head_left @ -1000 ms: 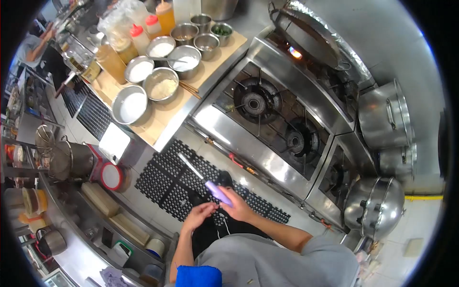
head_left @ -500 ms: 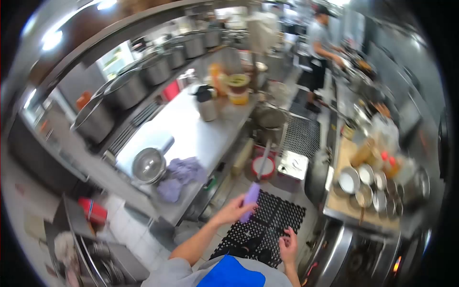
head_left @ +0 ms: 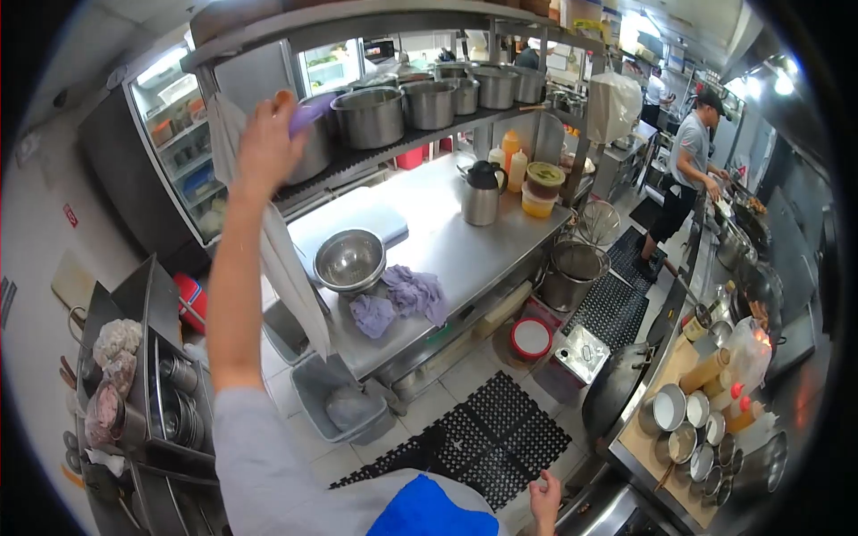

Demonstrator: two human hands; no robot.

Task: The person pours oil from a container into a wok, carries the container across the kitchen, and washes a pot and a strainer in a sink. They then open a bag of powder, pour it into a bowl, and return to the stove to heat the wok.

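Steel prep table (head_left: pixel 465 241) spans the middle of the view; a wire shelf (head_left: pixel 375 156) above it carries a row of large steel pots (head_left: pixel 371 116). On the table, largest first: white cutting board (head_left: pixel 353 219), steel colander bowl (head_left: pixel 350 260), steel jug with black lid (head_left: pixel 483 192), crumpled purple cloths (head_left: pixel 398 299). A black perforated floor mat (head_left: pixel 487 438) lies below, near the table's front. Left hand (head_left: pixel 266 143) raised to shelf height, fingers wrapped around a purple handle (head_left: pixel 308 112), the knife's; handle sits just beside the leftmost pot, blade hidden behind the hand, so its direction cannot be told. A white towel (head_left: pixel 286 259) hangs from the shelf behind the raised arm. Right hand (head_left: pixel 543 498) low at the bottom edge, fingers loosely curled, holding nothing. Another person (head_left: pixel 684 170) stands far right, well apart.
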